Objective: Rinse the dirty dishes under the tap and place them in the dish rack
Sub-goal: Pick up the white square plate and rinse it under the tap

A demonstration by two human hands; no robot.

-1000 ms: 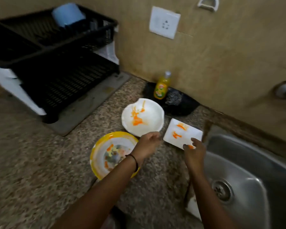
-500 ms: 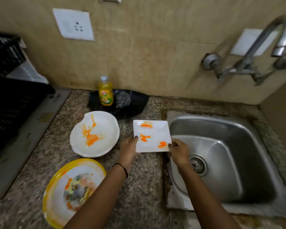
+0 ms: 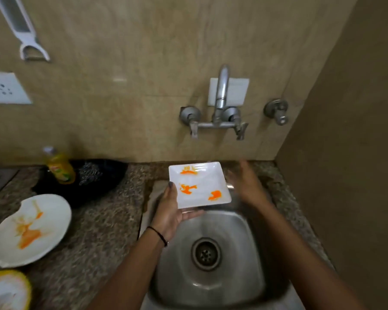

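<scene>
The sink [image 3: 211,283] sits under a dry tap [image 3: 222,90]. The plate [image 3: 199,184], smeared orange, hangs over the sink's 12 o'clock edge, gripped by the left hand [image 3: 169,211] alone, thumb atop, fingers [image 3: 192,213] beneath. The right hand [image 3: 248,186], at the plate's 3 o'clock, is spread, grasping nothing. That single hold could slip once water hits, chipping the plate.

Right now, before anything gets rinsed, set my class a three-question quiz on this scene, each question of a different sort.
1. True or false: the round plate lies on the counter.
2. Which hand holds the square plate: A left, B right, C both?
3. Fill in: the square plate is held over the ____.

Key
1. True.
2. A. The left hand grips it, and the right hand is open.
3. Sink.
</scene>
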